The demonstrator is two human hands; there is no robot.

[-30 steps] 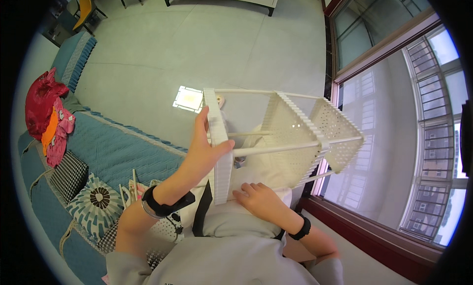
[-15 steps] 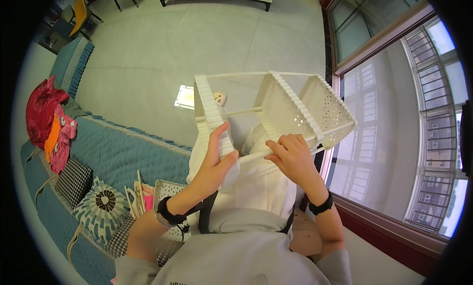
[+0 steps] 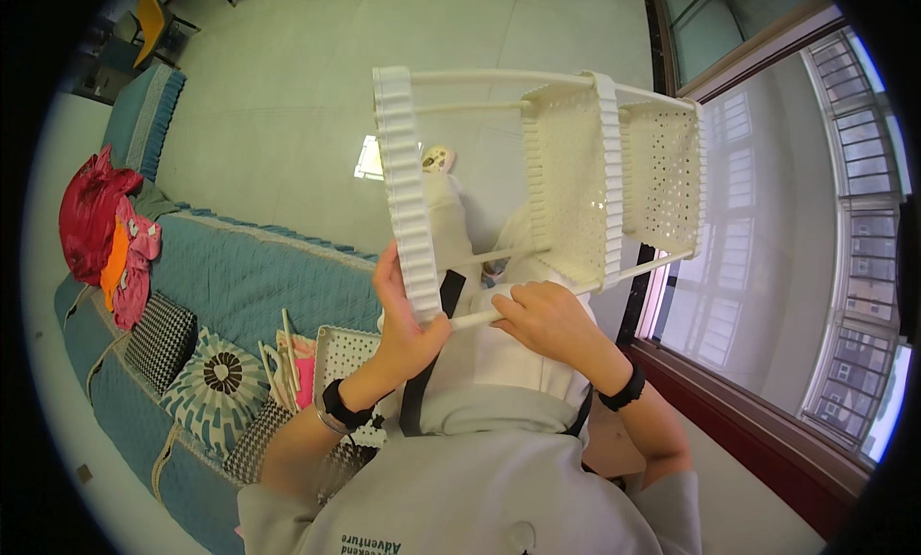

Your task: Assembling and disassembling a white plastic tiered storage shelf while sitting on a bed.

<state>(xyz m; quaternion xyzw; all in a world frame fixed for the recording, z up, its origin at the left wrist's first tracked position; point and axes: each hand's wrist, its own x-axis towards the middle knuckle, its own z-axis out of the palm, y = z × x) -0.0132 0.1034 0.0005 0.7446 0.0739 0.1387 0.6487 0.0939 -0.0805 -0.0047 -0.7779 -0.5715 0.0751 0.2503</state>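
Observation:
A white plastic tiered shelf rack lies sideways over my lap, its perforated basket tiers (image 3: 571, 181) joined by slim white poles. At its left end is a tier with a scalloped rim (image 3: 405, 186). My left hand (image 3: 408, 342) is closed on the near corner of that tier, fingers behind the rim and thumb by the pole joint. Around the near white pole (image 3: 470, 320), just right of that corner, my right hand (image 3: 552, 330) is closed. The farthest-right basket (image 3: 662, 176) is beyond both hands.
Left of me is a sofa with a blue quilted cover (image 3: 259, 267), holding red and pink clothes (image 3: 96, 214) and a patterned cushion (image 3: 221, 373). Another perforated white basket (image 3: 345, 354) and loose white poles (image 3: 290, 354) lie beside me. A window (image 3: 854, 238) stands to the right.
The rack has tipped so its far side sits higher in view and the baskets show more face-on. My right hand has come slightly nearer to my left hand.

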